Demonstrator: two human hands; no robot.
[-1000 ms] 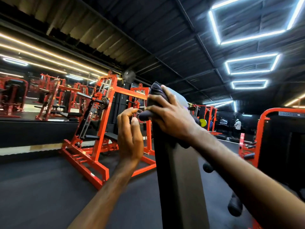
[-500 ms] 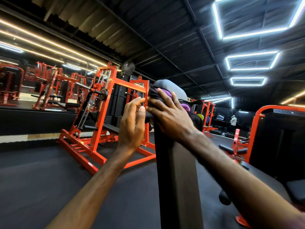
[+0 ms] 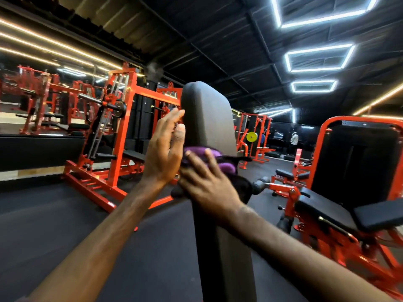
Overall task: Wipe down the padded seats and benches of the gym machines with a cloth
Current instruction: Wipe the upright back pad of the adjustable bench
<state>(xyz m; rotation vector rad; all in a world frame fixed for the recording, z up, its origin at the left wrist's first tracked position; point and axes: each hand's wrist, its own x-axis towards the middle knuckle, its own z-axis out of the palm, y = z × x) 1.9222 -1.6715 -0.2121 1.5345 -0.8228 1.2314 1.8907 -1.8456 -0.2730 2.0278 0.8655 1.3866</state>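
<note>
A: What sits farthest left from where you stand?

B: A row of orange machines [image 3: 113,136] on the dark floor [image 3: 43,225], well apart from you, with warm light strips above them.

A: And your left hand?

B: Your left hand [image 3: 162,153] is raised flat against the left edge of the upright pad [image 3: 209,118]. Its fingers [image 3: 172,117] are straight and together, holding nothing, the tips touching the pad's side near its rounded top.

A: Where is the cloth?

B: The purple and black cloth [image 3: 226,166] lies across the front face of the pad, partway down from the top. It is under your right hand [image 3: 207,184], just right of your left palm.

A: How do the right fingers lie?

B: They are spread and only slightly bent over the cloth, pressing it onto the padding. The purple folds bulge out beyond the fingertips, and a black part hangs off the pad's right side.

A: Anything on the right?

B: A black padded seat [image 3: 340,212] on an orange frame, near you, with white rectangular ceiling lights [image 3: 318,58] above.
</note>
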